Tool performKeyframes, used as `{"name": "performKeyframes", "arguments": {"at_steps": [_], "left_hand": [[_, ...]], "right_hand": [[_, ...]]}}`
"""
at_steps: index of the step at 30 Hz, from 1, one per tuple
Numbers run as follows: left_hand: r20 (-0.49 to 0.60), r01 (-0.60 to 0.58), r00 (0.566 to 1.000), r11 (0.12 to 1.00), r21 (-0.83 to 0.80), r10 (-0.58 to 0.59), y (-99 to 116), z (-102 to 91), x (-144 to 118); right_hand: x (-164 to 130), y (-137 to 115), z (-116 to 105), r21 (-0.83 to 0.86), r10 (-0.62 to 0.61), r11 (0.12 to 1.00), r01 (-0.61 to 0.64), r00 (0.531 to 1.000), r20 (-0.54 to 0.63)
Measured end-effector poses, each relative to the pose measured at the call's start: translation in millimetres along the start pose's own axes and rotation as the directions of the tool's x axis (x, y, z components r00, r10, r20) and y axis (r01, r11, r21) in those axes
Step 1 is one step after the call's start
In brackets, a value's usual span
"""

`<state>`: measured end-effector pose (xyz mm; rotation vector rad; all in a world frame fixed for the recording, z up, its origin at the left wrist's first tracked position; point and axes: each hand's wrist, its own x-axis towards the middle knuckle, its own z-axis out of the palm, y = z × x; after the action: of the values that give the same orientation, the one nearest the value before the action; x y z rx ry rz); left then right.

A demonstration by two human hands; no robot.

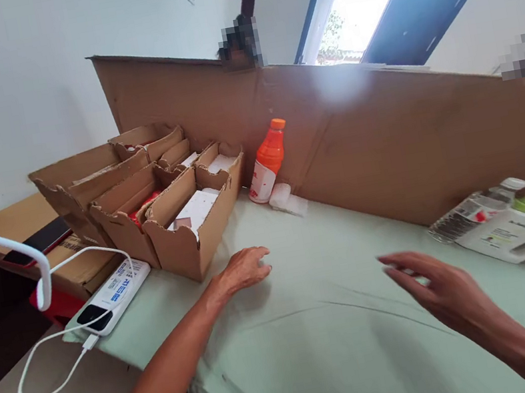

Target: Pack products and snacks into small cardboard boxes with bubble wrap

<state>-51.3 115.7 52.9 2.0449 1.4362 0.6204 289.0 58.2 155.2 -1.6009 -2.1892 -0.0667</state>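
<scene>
My left hand (pixel 245 269) rests palm down on the pale green cloth (pixel 325 321), fingers loosely spread, holding nothing, just in front of the nearest cardboard tray (pixel 184 241). My right hand (pixel 434 288) hovers a little above the cloth further right, fingers apart and empty. Several open cardboard trays (pixel 112 182) with white cards and red items stand in a row at the left. An orange drink bottle (pixel 266 162) leans against the cardboard wall (pixel 384 134).
A white power bank (pixel 115 296) with a white cable lies at the table's left edge. A phone (pixel 39 241) lies on a flat box. White plastic packages (pixel 506 228) lie at the right. A person's head shows behind the wall.
</scene>
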Motion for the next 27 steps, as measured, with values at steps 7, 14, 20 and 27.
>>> {"name": "performKeyframes", "arguments": {"at_steps": [7,14,20,27], "left_hand": [[-0.179,0.063,0.975,0.937,-0.345,-0.132,-53.0,12.6,20.8],[-0.262,0.052,0.943,0.866,-0.497,-0.207,-64.6,21.3,28.6],[-0.305,-0.006,0.936,0.858,-0.514,-0.176,-65.9,32.7,27.7],[-0.361,-0.038,0.917,0.864,-0.503,-0.170,-63.1,37.3,25.0]], "right_hand": [[233.4,-201.9,48.9,-0.076,-0.535,0.829,0.555,0.824,0.187],[314.2,-283.4,118.0,-0.253,-0.502,0.563,0.787,0.569,0.652],[314.6,-276.1,112.5,-0.231,-0.510,0.663,0.712,0.655,0.558],[273.1,-102.3,37.9,0.278,-0.109,0.944,0.179,0.962,-0.249]]}}
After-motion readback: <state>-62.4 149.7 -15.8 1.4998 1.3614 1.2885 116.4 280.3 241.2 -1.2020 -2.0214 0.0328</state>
